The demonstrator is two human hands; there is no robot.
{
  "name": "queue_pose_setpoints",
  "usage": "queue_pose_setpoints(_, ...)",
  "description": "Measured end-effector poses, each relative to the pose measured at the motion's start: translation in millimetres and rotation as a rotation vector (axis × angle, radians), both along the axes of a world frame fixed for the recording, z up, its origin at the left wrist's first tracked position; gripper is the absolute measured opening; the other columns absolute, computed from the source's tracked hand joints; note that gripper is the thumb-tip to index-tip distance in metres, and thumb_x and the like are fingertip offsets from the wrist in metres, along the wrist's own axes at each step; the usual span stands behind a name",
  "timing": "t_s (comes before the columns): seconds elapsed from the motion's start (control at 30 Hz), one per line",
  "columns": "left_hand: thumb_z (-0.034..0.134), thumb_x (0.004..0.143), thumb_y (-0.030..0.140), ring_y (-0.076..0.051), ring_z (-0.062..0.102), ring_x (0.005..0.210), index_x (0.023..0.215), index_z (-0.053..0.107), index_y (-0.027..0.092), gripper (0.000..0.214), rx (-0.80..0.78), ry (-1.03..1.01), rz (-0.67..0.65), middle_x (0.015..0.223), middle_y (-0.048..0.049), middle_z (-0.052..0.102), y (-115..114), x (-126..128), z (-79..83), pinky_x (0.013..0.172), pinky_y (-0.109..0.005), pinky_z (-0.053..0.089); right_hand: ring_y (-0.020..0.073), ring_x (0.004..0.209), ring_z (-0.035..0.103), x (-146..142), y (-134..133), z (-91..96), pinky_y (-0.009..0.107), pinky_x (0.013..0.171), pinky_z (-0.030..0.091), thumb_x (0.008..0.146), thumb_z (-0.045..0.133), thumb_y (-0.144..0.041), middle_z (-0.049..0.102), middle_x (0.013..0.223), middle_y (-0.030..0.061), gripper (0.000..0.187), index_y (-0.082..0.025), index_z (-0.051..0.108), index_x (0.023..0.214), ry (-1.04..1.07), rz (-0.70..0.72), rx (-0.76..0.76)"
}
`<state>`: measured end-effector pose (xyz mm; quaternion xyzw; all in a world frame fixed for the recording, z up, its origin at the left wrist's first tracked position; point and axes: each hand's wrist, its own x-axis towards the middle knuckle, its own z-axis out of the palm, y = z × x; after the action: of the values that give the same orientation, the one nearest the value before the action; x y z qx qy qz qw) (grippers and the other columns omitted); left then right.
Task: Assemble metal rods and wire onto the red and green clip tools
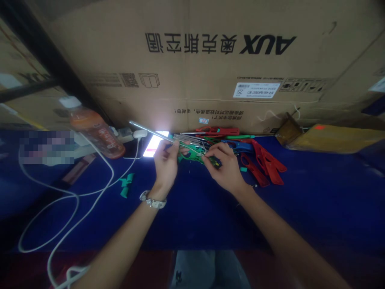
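Progress: I judged the piece part-done; the rod lay along the green casing, but I couldn't see it fixed.
Left hand: pinched the rod, mid-frame.
Right hand: fingers closed at the casing's right end, grip unclear to me.
Casing: centre of the frame, between both hands.
Red parts: lay untouched on the counter, right of centre.

The rod in the left hand looks like smooth, shiny metal; the green piece at the right hand looks plastic, as do the smooth red pieces to that hand's right. Beyond both hands rises matt cardboard; left of them is a glossy plastic bottle.
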<state>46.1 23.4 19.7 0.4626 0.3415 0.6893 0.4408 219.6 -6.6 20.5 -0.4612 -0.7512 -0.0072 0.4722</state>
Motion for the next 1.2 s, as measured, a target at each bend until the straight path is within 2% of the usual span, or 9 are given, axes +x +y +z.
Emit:
queue_pose_setpoints(0.13,0.073,0.085,0.038,-0.016,0.075,0.070,0.087,0.056,0.021,0.023,-0.010,-0.004,0.006,0.084,-0.0039,0.079,0.2,-0.6,0.1,0.069,-0.028,0.061,0.0224,0.086,0.061,-0.7,-1.0,0.6,0.040,0.081,0.048,0.086,0.065,-0.027,0.064,0.088,0.0040,0.006,-0.023,0.061,0.084,0.072,-0.029,-0.077)
queue_pose_setpoints(0.23,0.073,0.085,0.037,-0.017,0.075,0.073,0.086,0.056,0.022,0.023,-0.025,-0.002,0.002,0.084,-0.0035,0.079,-0.3,-0.2,0.5,0.070,-0.028,0.061,0.0216,0.082,0.060,2.3,-2.1,2.6,0.039,0.080,0.049,0.079,0.066,-0.023,0.063,0.089,0.0039,0.014,-0.023,0.061,0.093,0.140,0.002,-0.138)
queue_pose_setpoints(0.4,0.078,0.079,0.040,-0.019,0.076,0.076,0.080,0.053,0.022,0.031,-0.089,-0.010,0.016,0.079,-0.0048,0.078,0.7,0.4,0.1,0.068,-0.029,0.061,0.0210,0.081,0.060,19.9,-2.2,0.3,0.036,0.076,0.051,0.069,0.054,-0.009,0.064,0.090,0.0041,0.026,-0.022,0.062,0.091,0.204,0.023,-0.183)
queue_pose_setpoints(0.57,0.080,0.074,0.039,-0.019,0.075,0.068,0.076,0.053,0.021,0.034,-0.164,0.009,0.011,0.073,-0.0039,0.077,6.7,-9.9,3.5,0.065,-0.029,0.061,0.0214,0.079,0.060,45.8,-0.5,-11.5,0.037,0.077,0.049,0.075,0.054,-0.012,0.068,0.084,0.0041,0.016,-0.022,0.065,0.082,0.104,-0.098,-0.250)
queue_pose_setpoints(0.73,0.083,0.072,0.036,-0.018,0.073,0.062,0.075,0.058,0.019,0.030,-0.236,0.090,-0.108,0.075,-0.0056,0.077,9.3,-22.0,10.4,0.059,-0.027,0.060,0.0231,0.082,0.061,63.5,-0.9,-14.7,0.036,0.075,0.048,0.079,0.057,-0.013,0.070,0.085,0.0049,0.016,-0.021,0.069,0.085,-0.028,-0.149,-0.277)
queue_pose_setpoints(0.97,0.085,0.071,0.037,-0.020,0.073,0.060,0.078,0.062,0.019,0.030,-0.267,0.115,-0.221,0.074,-0.0076,0.077,2.2,-9.3,6.4,0.060,-0.031,0.062,0.0218,0.081,0.064,88.4,-9.3,-13.2,0.034,0.072,0.050,0.078,0.052,-0.006,0.073,0.087,0.0046,0.024,-0.020,0.070,0.085,-0.018,-0.216,-0.297)
queue_pose_setpoints(1.07,0.085,0.069,0.038,-0.021,0.074,0.062,0.079,0.063,0.018,0.032,-0.256,0.132,-0.216,0.075,-0.0086,0.077,3.4,-10.5,7.0,0.061,-0.032,0.062,0.0213,0.080,0.064,90.1,-14.6,-15.4,0.033,0.072,0.050,0.080,0.055,-0.010,0.073,0.085,0.0046,0.019,-0.020,0.070,0.087,0.006,-0.194,-0.314)
queue_pose_setpoints(1.2,0.086,0.067,0.040,-0.020,0.074,0.064,0.074,0.062,0.018,0.033,-0.220,0.137,-0.167,0.076,-0.0092,0.077,7.5,-19.5,11.4,0.061,-0.030,0.061,0.0206,0.082,0.065,73.4,-11.4,-14.4,0.034,0.078,0.051,0.081,0.056,-0.011,0.072,0.087,0.0040,0.018,-0.021,0.069,0.088,0.010,-0.122,-0.336)
